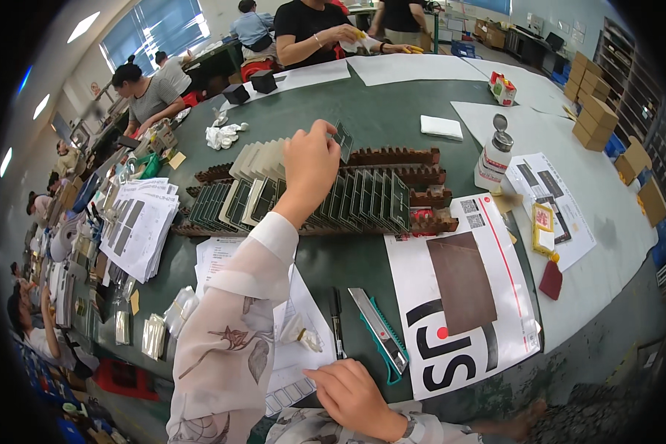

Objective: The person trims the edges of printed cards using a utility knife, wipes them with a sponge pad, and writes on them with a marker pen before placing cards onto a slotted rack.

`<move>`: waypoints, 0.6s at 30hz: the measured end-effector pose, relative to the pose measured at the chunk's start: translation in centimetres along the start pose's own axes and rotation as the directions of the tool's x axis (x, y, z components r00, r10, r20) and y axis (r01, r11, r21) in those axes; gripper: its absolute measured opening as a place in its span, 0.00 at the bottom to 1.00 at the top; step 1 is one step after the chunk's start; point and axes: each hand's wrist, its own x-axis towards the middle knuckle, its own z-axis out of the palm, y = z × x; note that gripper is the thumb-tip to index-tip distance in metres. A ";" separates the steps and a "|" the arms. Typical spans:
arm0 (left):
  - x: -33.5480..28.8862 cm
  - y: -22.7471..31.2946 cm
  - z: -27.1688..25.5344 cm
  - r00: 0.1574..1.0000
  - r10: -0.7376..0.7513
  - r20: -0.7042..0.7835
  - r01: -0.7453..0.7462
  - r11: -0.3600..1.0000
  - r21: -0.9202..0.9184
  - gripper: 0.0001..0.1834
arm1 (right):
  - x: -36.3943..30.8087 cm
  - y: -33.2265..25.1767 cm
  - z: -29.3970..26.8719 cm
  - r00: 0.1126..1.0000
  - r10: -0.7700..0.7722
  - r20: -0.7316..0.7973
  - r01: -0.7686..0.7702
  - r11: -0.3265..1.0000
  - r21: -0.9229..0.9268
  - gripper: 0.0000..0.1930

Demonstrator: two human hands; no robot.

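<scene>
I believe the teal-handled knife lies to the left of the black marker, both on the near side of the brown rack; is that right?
Not quite: the head view shows the teal-handled knife to the right of the black marker. Both are indeed on the near side of the brown rack.

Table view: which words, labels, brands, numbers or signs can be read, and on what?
I won't copy out wording; this is where it stands.
White poster: large black lettering, partly covered by the brown sheet; smaller print unreadable.
White bottle: label too small.
Dark cards: marks too small.
Stacked papers at left: print too small.
Red-and-white carton: too blurred.
</scene>
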 end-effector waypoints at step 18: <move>-0.6 -1.2 -0.5 0.965 -0.140 0.223 0.133 0.990 0.047 0.12 | 0.4 -0.3 -0.7 0.999 0.000 0.051 -0.002 0.999 0.039 0.18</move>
